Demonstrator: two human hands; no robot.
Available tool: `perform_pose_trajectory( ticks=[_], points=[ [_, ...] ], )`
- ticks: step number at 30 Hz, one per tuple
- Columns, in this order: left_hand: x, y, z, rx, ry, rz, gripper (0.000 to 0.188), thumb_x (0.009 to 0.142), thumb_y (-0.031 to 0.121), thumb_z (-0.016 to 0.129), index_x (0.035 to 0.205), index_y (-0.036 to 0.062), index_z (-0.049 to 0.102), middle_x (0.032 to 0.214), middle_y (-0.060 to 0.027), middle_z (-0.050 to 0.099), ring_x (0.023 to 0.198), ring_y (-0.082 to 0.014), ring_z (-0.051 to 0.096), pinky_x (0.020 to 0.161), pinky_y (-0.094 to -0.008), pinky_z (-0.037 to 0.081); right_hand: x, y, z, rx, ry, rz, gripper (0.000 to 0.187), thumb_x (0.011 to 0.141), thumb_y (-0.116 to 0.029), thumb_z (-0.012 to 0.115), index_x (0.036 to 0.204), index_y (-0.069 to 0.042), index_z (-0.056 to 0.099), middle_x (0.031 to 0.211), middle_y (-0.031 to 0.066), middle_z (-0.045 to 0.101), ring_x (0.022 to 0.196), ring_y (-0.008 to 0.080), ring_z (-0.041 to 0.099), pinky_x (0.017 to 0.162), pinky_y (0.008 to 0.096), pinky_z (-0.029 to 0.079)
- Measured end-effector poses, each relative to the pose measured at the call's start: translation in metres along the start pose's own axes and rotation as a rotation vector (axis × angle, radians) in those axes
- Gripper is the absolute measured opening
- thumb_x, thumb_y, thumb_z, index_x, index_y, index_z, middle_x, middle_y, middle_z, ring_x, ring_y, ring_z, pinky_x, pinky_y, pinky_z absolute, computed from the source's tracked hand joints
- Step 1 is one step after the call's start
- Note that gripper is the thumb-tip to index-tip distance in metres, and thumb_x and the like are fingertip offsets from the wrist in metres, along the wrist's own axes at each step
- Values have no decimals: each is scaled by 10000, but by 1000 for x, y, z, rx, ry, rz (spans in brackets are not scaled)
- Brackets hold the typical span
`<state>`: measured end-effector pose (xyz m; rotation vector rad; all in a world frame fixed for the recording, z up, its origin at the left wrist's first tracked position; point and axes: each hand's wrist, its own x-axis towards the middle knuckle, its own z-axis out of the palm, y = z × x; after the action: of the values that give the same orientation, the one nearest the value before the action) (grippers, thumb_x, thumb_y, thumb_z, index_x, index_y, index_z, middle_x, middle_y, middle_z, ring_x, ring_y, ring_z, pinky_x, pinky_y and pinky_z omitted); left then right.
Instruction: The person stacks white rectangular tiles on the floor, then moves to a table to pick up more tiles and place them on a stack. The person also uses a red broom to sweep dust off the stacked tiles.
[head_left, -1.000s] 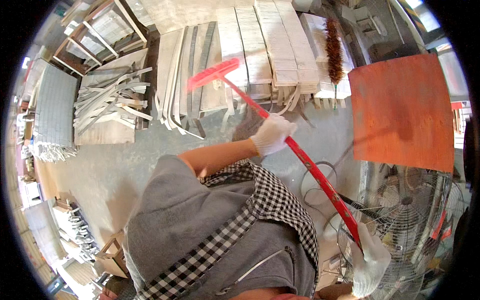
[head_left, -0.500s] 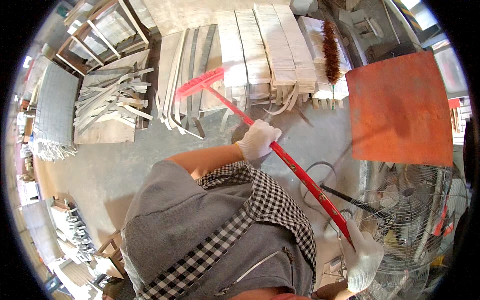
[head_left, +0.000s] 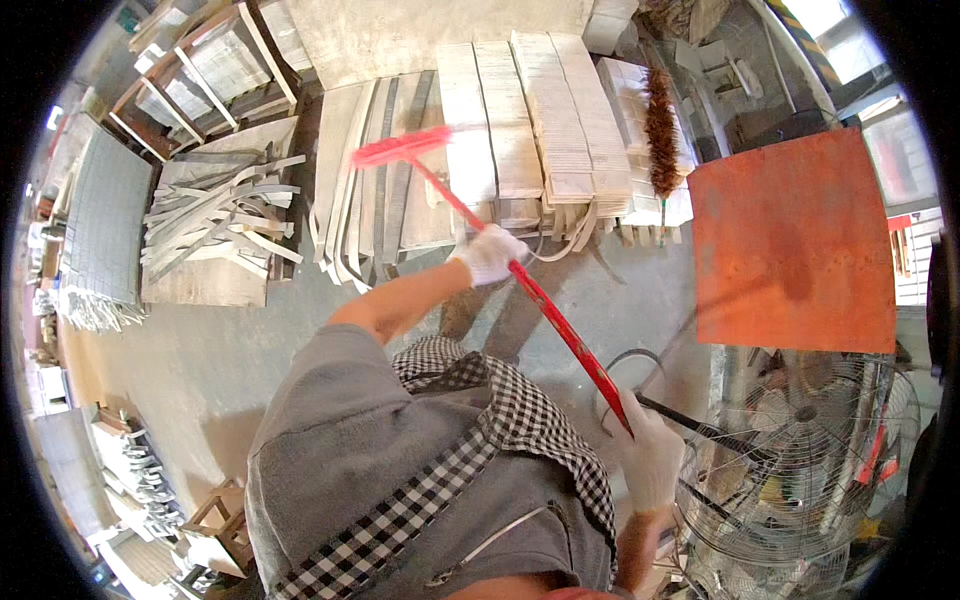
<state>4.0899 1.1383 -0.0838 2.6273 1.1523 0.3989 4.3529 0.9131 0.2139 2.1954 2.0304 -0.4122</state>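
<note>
A red long-handled broom [head_left: 565, 340] slants across the view in front of me. Its pink-red bristle head [head_left: 402, 146] is far left, over long light strips [head_left: 352, 190] beside the stacked boards. Partway along the handle, my left hand [head_left: 492, 254], in a white knit glove, is closed around it. My right hand [head_left: 652, 458], gloved the same way, wraps the handle's near end. The bristles look smeared by motion. Whether they touch the strips or hang above them I cannot tell.
Stacks of pale boards [head_left: 572, 125] stand at the back. Loose strips lie heaped on a board [head_left: 220, 215] at the left. A brown duster [head_left: 661, 130] leans on the boards. To the right are an orange panel [head_left: 793, 240] and a wire-caged fan [head_left: 800, 450] with a looped cable.
Both hands have moved with the broom: the left a little forward and left, the right inward and forward from the lower right. The handle has shifted left; its head stays over the strips.
</note>
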Motion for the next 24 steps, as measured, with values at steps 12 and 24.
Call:
perform_pose_trajectory(
  ticks=[12, 24],
  points=[
    [100, 69, -14, -162, 141, 171, 181, 723, 217, 717, 708, 126, 561, 657, -72, 608, 674, -315, 643, 664, -443, 491, -28, -74, -96, -8, 152, 178, 465, 781, -98, 712, 1240, -150, 666, 785, 149, 633, 673, 306, 640, 629, 375, 505],
    [54, -92, -43, -1, 252, 84, 91, 705, 173, 668, 687, 114, 602, 654, -95, 618, 622, -315, 619, 612, -435, 495, 72, -74, 13, 94, 16, 117, 401, 858, -194, 655, 1258, -161, 635, 832, 169, 651, 731, 341, 651, 632, 408, 490]
  ],
)
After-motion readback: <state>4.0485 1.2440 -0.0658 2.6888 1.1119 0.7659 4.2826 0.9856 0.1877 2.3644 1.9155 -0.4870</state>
